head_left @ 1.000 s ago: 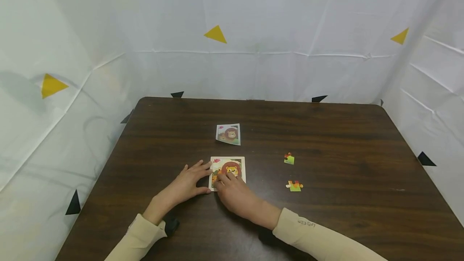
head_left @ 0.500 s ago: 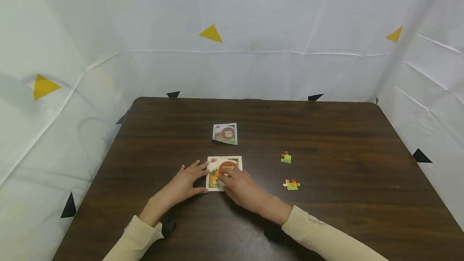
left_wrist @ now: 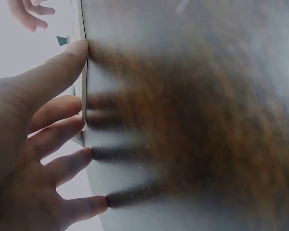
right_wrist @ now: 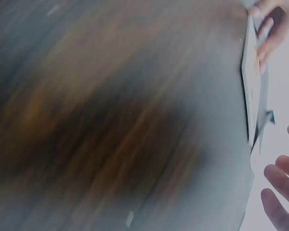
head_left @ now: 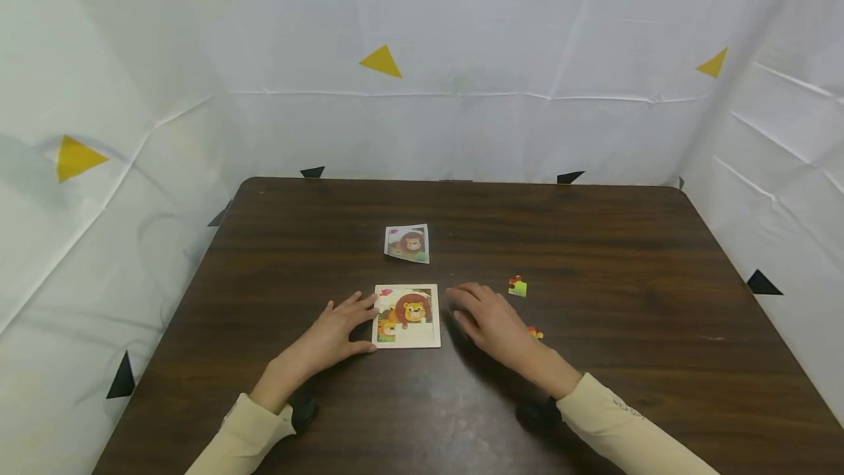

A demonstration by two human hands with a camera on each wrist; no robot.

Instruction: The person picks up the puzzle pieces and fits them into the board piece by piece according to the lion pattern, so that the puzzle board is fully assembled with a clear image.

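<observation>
A square jigsaw board [head_left: 419, 337] with a lion and a smaller yellow animal lies on the brown table; its lower right part is bare and pale. My left hand [head_left: 335, 332] rests at the board's left edge, fingers spread, with thumb and fingertips at the rim. In the left wrist view, the thumb [left_wrist: 58, 72] touches that edge. My right hand [head_left: 494, 322] is just right of the board, fingers loosely bent and holding nothing. Beyond it lies a green and red jigsaw piece [head_left: 518, 286]. A second piece [head_left: 535, 332] is partly hidden behind the right hand.
A picture card [head_left: 406, 244] showing the same lion, with a curled lower edge, lies behind the board. White sheeting [head_left: 461, 138] with yellow and black triangles surrounds the table [head_left: 633, 255] at the back and sides.
My right hand has left the board and moved right, toward the loose pieces, uncovering the lion picture. The left hand stays at the board's edge. The head view has shifted slightly.
</observation>
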